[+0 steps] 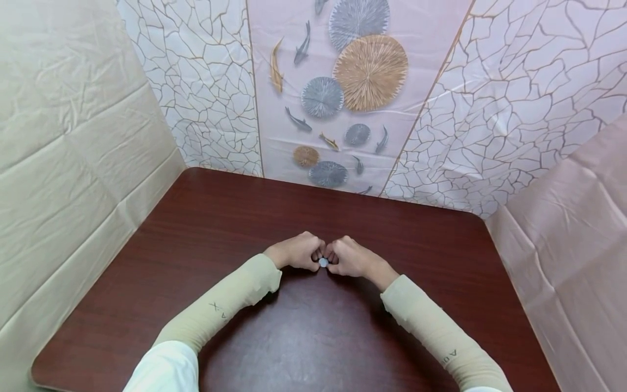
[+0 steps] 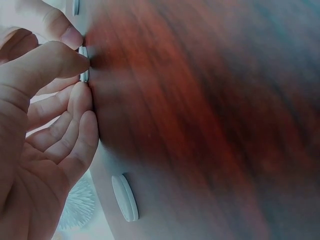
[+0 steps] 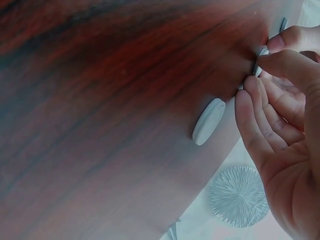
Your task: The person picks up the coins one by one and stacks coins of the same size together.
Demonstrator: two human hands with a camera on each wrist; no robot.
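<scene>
A small, pale, round flat disc (image 1: 323,262) lies on the dark table between the two hands, near the middle of the head view. My left hand (image 1: 301,250) pinches it from the left, the thumb overlapping its edge in the left wrist view. From the other side my right hand (image 1: 350,257) pinches it too, fingers curled and thumb at the rim. Both hands cover part of the disc. Another white disc (image 2: 125,197), with a line round its edge, sits beyond the left fingers. The right wrist view has a white disc (image 3: 209,121) beside the right fingers.
The reddish-brown table (image 1: 294,337) has rounded corners. Behind it hangs a patterned cloth backdrop (image 1: 323,136) with fish and round leaf prints. Pale cloth walls (image 1: 73,136) close off both sides. Cream sleeves (image 1: 220,305) cover the forearms.
</scene>
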